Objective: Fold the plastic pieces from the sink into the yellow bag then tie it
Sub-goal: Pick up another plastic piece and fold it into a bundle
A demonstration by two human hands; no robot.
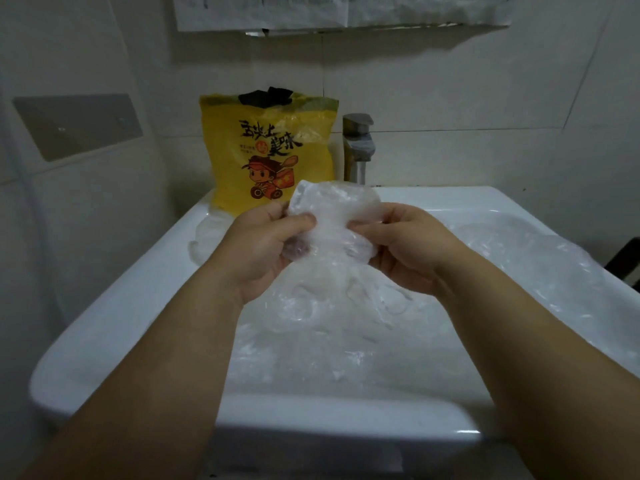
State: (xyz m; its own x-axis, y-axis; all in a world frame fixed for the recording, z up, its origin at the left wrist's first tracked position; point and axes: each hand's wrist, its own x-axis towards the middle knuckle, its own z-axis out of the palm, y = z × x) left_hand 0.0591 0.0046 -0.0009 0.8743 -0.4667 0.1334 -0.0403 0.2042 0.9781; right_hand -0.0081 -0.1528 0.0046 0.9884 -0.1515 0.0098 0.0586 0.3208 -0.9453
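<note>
Head view: left hand (258, 245) and right hand (403, 249) pinch clear plastic piece (334, 216); yellow bag (268, 150) stands beyond, nearer left.

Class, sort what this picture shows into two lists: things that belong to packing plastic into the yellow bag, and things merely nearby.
Belongs to the job:
plastic piece, gripped by the left hand and right hand; loose plastic in the sink; yellow bag on the sink's back rim.

Just nearby:
tap; grey wall plate; papers on the wall.
</note>
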